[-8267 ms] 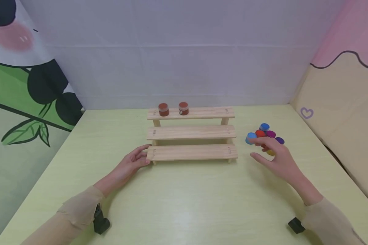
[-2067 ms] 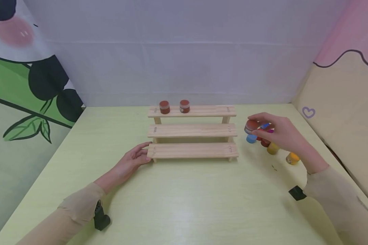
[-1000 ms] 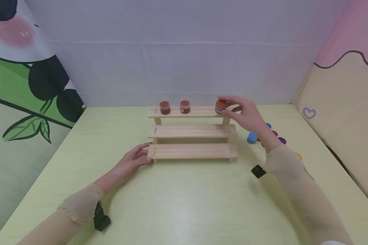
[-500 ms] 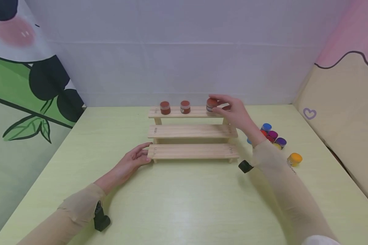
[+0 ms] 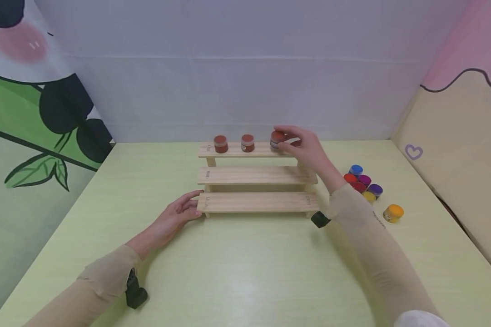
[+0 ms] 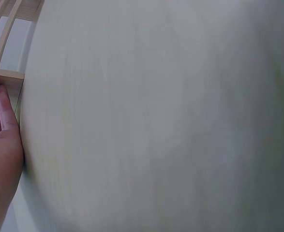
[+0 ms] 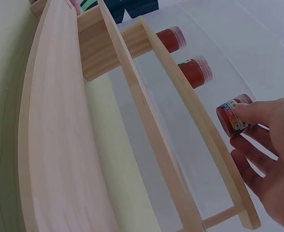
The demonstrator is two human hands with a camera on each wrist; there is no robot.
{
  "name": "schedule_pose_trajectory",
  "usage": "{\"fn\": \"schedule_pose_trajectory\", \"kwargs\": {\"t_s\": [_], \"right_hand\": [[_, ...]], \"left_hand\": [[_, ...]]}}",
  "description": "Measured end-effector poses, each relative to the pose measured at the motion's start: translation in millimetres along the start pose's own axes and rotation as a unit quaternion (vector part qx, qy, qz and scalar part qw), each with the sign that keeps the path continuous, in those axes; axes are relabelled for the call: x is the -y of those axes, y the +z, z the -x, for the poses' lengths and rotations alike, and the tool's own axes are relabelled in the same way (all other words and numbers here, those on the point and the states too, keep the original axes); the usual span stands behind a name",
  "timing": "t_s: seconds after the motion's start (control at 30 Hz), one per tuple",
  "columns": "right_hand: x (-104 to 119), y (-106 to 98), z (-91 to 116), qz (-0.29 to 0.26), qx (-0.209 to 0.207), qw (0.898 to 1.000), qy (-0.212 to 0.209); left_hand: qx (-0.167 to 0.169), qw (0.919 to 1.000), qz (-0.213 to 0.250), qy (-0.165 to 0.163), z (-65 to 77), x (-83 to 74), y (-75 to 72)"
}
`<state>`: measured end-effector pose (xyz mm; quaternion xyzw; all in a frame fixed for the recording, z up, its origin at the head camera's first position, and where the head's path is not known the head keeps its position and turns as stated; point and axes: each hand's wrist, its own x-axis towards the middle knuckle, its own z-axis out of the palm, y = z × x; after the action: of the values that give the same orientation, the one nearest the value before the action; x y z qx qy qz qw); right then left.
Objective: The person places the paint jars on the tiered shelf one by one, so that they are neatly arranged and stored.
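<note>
A three-tier wooden display rack (image 5: 257,175) stands on the table. My left hand (image 5: 176,218) grips the left end of its lowest tier, thumb at the front; in the left wrist view fingers (image 6: 6,111) reach under the plank. Over the right part of the top tier, my right hand (image 5: 306,145) pinches a red-brown paint jar (image 5: 277,139) between thumb and fingers. In the right wrist view this labelled jar (image 7: 232,116) shows a small gap to the plank. Two similar jars, a left one (image 5: 220,144) and a middle one (image 5: 247,143), stand upright on the top tier.
Right of the rack several paint jars cluster on the table, among them a blue jar (image 5: 355,170), an orange-red jar (image 5: 349,178) and a purple jar (image 5: 375,190). A yellow-orange jar (image 5: 393,213) stands apart, nearer me. A pale cloth wall (image 5: 245,91) closes the back.
My right hand has taken the red-brown jar from the cluster at right and carried it left over the top tier, lately inching left. My left hand stays at the rack's end.
</note>
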<state>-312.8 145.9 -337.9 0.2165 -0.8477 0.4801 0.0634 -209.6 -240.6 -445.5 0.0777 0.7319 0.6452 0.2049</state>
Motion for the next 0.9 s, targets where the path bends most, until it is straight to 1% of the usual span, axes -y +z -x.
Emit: {"fn": "schedule_pose_trajectory", "kwargs": {"t_s": [0.2, 0.37, 0.47, 0.77, 0.9], "right_hand": [[-3.1, 2.9, 0.6, -0.015, 0.007, 1.000, 0.004], [-5.4, 4.3, 2.8, -0.018, 0.014, 0.999, 0.024], [-6.3, 5.3, 4.4, -0.016, 0.014, 0.999, 0.029], [-9.4, 6.9, 8.2, 0.016, 0.015, 1.000, 0.009], [-9.4, 7.8, 7.6, 0.026, 0.015, 1.000, 0.001]], "left_hand": [[-0.001, 1.0000, -0.001, 0.001, 0.7, -0.2, 0.6], [-0.002, 1.0000, -0.004, -0.002, 1.4, -0.5, 0.9], [-0.002, 1.0000, -0.005, -0.003, 1.9, -1.3, 1.1], [-0.006, 0.9999, -0.002, -0.009, 2.0, -1.7, 2.2], [-0.004, 1.0000, -0.002, -0.003, 2.9, -2.5, 1.7]]}}
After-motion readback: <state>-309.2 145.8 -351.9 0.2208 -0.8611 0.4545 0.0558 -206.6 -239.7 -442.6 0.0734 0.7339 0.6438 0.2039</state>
